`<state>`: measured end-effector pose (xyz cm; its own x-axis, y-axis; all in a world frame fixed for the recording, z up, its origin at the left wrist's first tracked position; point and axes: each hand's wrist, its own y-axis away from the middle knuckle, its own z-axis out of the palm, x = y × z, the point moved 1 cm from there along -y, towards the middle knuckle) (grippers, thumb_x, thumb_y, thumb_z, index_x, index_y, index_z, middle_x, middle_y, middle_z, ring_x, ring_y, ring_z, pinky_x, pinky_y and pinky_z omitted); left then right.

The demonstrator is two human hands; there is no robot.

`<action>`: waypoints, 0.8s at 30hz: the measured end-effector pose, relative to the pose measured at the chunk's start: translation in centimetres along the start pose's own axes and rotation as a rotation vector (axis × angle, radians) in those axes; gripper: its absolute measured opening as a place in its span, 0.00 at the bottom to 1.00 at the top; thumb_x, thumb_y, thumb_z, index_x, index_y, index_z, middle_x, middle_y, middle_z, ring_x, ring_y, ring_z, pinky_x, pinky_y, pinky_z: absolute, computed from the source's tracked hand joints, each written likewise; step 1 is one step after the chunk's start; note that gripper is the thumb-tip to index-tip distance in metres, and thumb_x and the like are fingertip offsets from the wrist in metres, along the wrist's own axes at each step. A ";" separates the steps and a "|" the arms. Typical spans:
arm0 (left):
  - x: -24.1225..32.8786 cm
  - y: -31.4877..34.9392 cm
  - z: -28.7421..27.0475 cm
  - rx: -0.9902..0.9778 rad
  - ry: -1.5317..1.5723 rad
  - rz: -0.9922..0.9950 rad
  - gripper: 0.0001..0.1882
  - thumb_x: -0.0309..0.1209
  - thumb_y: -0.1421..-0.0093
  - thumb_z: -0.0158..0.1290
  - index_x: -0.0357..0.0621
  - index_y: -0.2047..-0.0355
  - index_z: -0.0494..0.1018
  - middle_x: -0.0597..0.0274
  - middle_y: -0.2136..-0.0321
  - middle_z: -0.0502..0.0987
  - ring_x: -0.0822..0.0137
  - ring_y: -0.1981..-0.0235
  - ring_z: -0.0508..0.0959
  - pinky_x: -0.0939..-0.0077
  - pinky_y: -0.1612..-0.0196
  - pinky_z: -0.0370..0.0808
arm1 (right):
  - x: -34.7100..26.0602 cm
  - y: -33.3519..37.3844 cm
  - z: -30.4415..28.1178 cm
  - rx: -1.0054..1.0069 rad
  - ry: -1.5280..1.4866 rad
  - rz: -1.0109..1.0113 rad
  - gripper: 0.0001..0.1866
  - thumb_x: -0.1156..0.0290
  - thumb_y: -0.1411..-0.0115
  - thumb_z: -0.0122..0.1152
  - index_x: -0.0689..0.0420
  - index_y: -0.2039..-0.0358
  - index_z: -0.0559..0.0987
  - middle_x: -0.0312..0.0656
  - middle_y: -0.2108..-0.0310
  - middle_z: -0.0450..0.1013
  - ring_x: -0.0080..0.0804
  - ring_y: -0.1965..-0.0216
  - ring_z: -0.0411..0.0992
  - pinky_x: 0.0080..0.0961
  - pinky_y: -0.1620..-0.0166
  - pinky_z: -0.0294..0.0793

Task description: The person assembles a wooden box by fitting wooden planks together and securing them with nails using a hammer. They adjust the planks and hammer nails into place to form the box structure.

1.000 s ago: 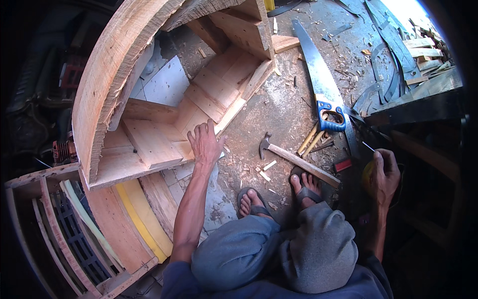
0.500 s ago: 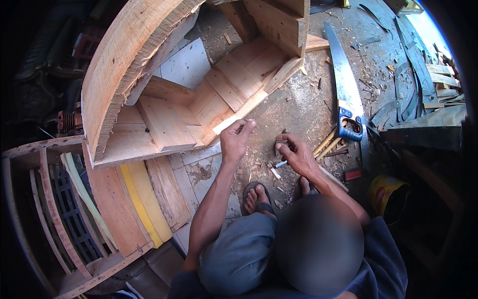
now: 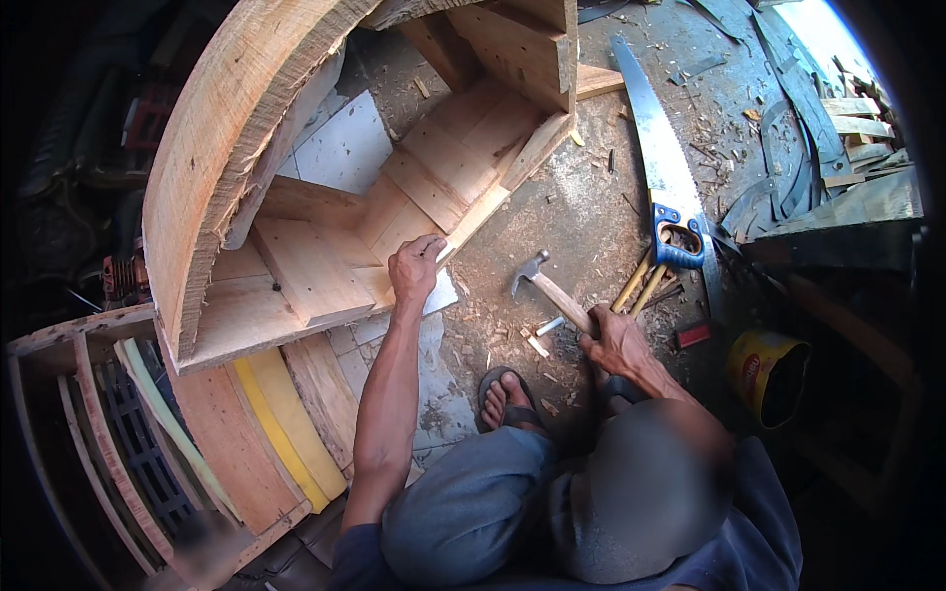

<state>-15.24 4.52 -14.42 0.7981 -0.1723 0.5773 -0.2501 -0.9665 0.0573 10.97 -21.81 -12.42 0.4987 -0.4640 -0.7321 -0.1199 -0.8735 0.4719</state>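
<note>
- The hammer (image 3: 558, 297) is in the right hand (image 3: 621, 340), whose fingers wrap the wooden handle; its metal head points forward and to the left, into the space between the two hands.
- The left hand (image 3: 416, 268) is at the near edge of the curved wooden frame (image 3: 310, 276), fingers curled in; whether they pinch something small I cannot tell.
- That frame spreads ahead of the left hand and to its left.
- A pale stick (image 3: 550, 325) lies on the floor just left of the right hand.
- Beyond the right hand are two yellow handles (image 3: 639, 281) and a blue-handled saw (image 3: 654, 138), its blade pointing away.
- Right of that hand lie a red block (image 3: 692, 335) and, farther out, a yellow bucket (image 3: 751, 366).
- A yellow strip (image 3: 276, 428) lies behind the left hand, to its left.
</note>
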 end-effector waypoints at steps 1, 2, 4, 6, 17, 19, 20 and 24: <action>0.3 -0.1 -0.1 0.000 -0.009 0.009 0.13 0.41 0.41 0.63 0.49 0.60 0.85 0.50 0.66 0.84 0.55 0.64 0.84 0.65 0.57 0.78 | -1.6 -0.2 -0.4 0.003 -0.079 -0.029 0.21 0.64 0.45 0.63 0.63 0.55 0.75 0.59 0.70 0.76 0.60 0.64 0.78 0.49 0.56 0.76; 0.2 0.1 -0.2 0.001 -0.021 0.014 0.12 0.40 0.41 0.63 0.49 0.61 0.85 0.50 0.66 0.84 0.54 0.63 0.84 0.65 0.57 0.77 | -3.1 -0.5 -0.7 0.019 -0.244 -0.128 0.21 0.64 0.44 0.61 0.64 0.54 0.75 0.61 0.68 0.76 0.59 0.64 0.77 0.48 0.57 0.75; 0.3 0.2 -0.2 -0.008 0.002 0.074 0.11 0.38 0.41 0.63 0.47 0.61 0.85 0.50 0.66 0.84 0.55 0.63 0.84 0.65 0.57 0.78 | -5.2 -1.9 -0.5 0.045 -0.174 -0.181 0.20 0.65 0.44 0.60 0.64 0.54 0.75 0.63 0.67 0.76 0.60 0.63 0.77 0.48 0.58 0.75; 0.5 0.1 -0.2 -0.006 -0.010 0.136 0.11 0.37 0.40 0.63 0.46 0.62 0.85 0.52 0.66 0.84 0.56 0.62 0.83 0.65 0.57 0.78 | -5.8 -3.6 -0.2 0.038 -0.151 -0.276 0.21 0.65 0.39 0.59 0.62 0.48 0.72 0.65 0.67 0.75 0.64 0.63 0.77 0.51 0.61 0.73; -1.0 0.1 0.0 0.025 -0.039 0.181 0.09 0.34 0.41 0.63 0.45 0.63 0.85 0.52 0.67 0.84 0.56 0.62 0.83 0.63 0.58 0.79 | -9.9 -8.0 3.7 0.035 -0.124 -0.324 0.24 0.60 0.29 0.52 0.57 0.38 0.63 0.63 0.79 0.73 0.69 0.74 0.75 0.57 0.72 0.72; -1.3 0.2 0.1 0.020 -0.096 0.167 0.09 0.35 0.42 0.63 0.46 0.63 0.85 0.53 0.67 0.84 0.56 0.62 0.83 0.63 0.58 0.79 | -10.7 -7.4 2.8 0.031 -0.124 -0.350 0.23 0.61 0.29 0.51 0.57 0.39 0.63 0.63 0.80 0.73 0.69 0.75 0.75 0.58 0.72 0.73; -1.2 0.2 0.2 0.039 0.005 0.201 0.10 0.36 0.42 0.64 0.46 0.63 0.85 0.53 0.67 0.84 0.55 0.62 0.83 0.62 0.57 0.78 | -11.3 -7.0 2.5 0.055 -0.158 -0.349 0.23 0.61 0.29 0.51 0.57 0.39 0.62 0.63 0.80 0.73 0.67 0.76 0.75 0.57 0.73 0.73; -0.7 0.0 0.4 0.018 -0.091 0.152 0.09 0.35 0.41 0.62 0.44 0.64 0.85 0.54 0.65 0.84 0.54 0.60 0.82 0.62 0.55 0.78 | -9.0 -8.3 4.8 0.113 -0.115 -0.405 0.21 0.61 0.29 0.50 0.57 0.42 0.62 0.63 0.81 0.73 0.68 0.76 0.74 0.59 0.73 0.73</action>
<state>-15.60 4.53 -15.14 0.7982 -0.3325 0.5023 -0.3626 -0.9311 -0.0400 3.37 -11.08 -12.11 0.4269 -0.0880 -0.9000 -0.0302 -0.9961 0.0831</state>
